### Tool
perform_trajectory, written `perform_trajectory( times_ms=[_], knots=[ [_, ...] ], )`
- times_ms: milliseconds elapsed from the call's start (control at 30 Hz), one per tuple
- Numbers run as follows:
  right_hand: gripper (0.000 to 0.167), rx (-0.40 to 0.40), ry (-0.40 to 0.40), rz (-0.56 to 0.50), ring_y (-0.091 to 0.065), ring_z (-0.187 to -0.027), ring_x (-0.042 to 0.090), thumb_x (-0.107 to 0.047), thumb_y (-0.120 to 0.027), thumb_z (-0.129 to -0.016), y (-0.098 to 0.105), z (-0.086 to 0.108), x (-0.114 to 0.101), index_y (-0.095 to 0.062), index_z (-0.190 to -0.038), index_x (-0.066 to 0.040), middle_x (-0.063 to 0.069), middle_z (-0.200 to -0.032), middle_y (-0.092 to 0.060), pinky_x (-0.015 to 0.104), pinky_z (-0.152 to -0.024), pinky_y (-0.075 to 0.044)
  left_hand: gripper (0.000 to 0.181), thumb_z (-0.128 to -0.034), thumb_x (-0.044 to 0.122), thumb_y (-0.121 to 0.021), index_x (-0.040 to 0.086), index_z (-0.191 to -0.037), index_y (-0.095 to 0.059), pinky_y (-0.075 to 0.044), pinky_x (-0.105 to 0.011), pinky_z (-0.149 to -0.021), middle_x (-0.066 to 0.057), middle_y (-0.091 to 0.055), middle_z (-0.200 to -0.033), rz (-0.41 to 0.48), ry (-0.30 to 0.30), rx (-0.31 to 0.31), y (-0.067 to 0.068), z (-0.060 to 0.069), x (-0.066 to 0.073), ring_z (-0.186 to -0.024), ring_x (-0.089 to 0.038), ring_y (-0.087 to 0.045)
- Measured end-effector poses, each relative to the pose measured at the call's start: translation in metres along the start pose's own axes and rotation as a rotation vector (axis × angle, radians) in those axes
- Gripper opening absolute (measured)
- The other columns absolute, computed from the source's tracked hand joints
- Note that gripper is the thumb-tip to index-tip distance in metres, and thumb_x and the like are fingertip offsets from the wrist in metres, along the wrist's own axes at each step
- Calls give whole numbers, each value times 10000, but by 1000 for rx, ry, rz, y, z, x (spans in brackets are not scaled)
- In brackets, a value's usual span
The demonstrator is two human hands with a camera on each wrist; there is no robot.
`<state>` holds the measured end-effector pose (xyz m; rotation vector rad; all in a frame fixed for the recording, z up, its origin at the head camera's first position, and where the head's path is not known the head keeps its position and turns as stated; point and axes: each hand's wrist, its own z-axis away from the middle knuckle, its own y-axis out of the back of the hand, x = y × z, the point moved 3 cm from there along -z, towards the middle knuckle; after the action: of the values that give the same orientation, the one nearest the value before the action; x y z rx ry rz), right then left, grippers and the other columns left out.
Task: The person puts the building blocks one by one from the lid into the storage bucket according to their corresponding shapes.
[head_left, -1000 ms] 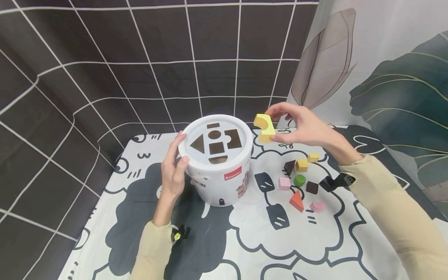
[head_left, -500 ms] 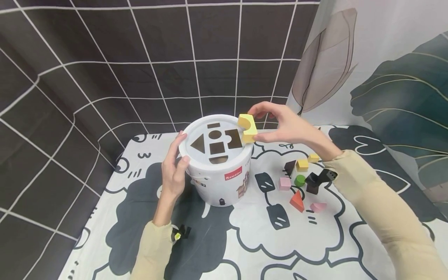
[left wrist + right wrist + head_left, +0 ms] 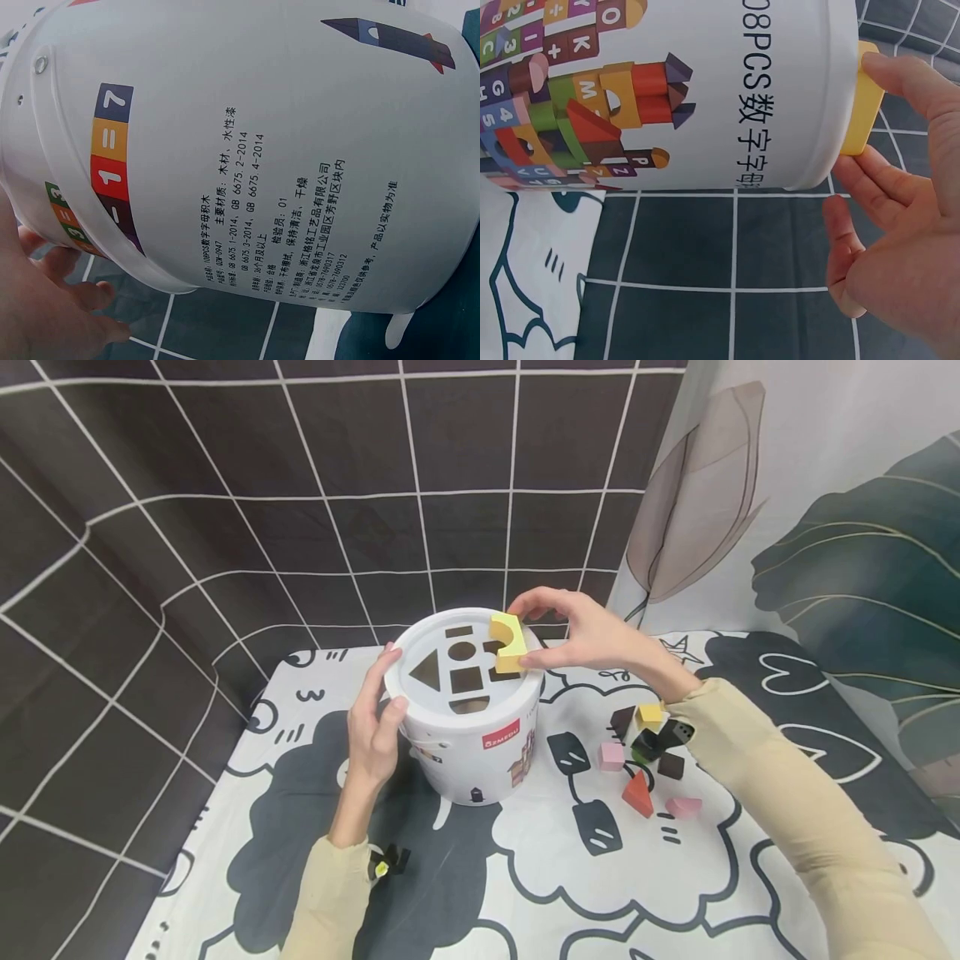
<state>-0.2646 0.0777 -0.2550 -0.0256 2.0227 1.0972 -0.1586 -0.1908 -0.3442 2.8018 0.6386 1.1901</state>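
Note:
A white bucket (image 3: 465, 760) stands on the cloth, its lid (image 3: 408, 643) cut with several shaped holes. My left hand (image 3: 372, 727) holds the bucket's left side at the rim, thumb toward the front and fingers behind. Between thumb and fingers my right hand (image 3: 581, 631) pinches a yellow arch block (image 3: 512, 656) over the lid's right part. The block partly covers the notched hole (image 3: 504, 675) there; whether it touches the lid, I cannot tell. In the right wrist view the yellow arch block (image 3: 864, 105) shows just past the bucket's rim.
Right of the bucket lie several loose blocks: a pink cube (image 3: 611, 756), a red triangle (image 3: 638, 795), a pink piece (image 3: 683, 807), a dark block (image 3: 671, 766) and a yellow block (image 3: 649, 717). A green block is mostly hidden by the wrist camera (image 3: 663, 742). A dark gridded cloth (image 3: 360, 527) hangs behind.
My right hand has carried the yellow arch block leftward, from beside the bucket to over the notched hole in the lid. The left hand has stayed on the bucket.

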Motion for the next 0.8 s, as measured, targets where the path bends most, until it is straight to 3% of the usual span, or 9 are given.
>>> perform_trajectory(
  times_ms=[267,433,800],
  knots=[
    [556,-39,-28,-12,-488,-1177,285,-199,-809,-778,-5,-3,5,-609,-1276,-54,66,-1239,-619,547,-1033,-333,598,-853,265,-485,-10,-1378,-562,-318,-409,-1124,-157,-499,-1473,2,10,-2,0,0,0,-1373,-296,-448],
    [559,-47,-42,-8,-485,-1175,242,-205,-823,-778,-7,-3,7,-610,-1279,-72,51,-1223,-617,534,-1025,-342,600,-851,266,-482,-8,-1378,-562,-321,-416,-1121,-152,-498,-1475,0,14,-1,0,1,0,-1374,-293,-446],
    [579,-29,2,-7,-532,-1163,231,-176,-821,-793,-4,1,8,-593,-1314,-66,55,-1245,-630,533,-1010,-361,599,-852,269,-488,-5,-1379,-563,-318,-413,-1123,-150,-502,-1472,6,13,-2,0,0,0,-1374,-286,-448]
  ],
)
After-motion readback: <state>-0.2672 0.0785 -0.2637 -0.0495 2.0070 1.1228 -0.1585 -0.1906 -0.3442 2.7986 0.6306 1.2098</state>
